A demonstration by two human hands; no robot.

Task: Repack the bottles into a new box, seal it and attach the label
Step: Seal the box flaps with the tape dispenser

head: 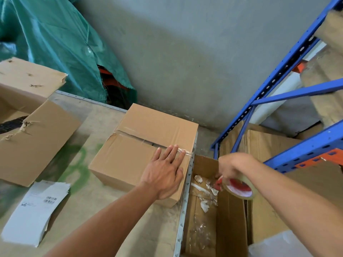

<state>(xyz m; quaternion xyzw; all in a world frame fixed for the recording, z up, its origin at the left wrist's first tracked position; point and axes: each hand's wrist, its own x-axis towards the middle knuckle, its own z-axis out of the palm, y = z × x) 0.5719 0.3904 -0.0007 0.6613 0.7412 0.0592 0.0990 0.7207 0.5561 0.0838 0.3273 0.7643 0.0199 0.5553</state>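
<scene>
Hidden: the bottles cannot be seen; the new box has its flaps down, with a dark slit left along the seam.
Hard to make out: the print on the label sheets, apart from barcodes.
Left hand: flat on the box top at its right end, fingers spread open and pressing a strip of clear tape across the seam.
Right hand: off the desk edge, above the scrap box, fingers closed around a tape roll with a red core; motion blur hides the grip's detail.
New box position: on the desk, near its right edge.
Around: a torn, opened carton lies at left; the label sheets lie near the front left.
Beside the desk: an open scrap box holding paper and film bits.
Surface: desk with green paint stains.
Room: grey wall, green tarp at back left, blue rack at right.
</scene>
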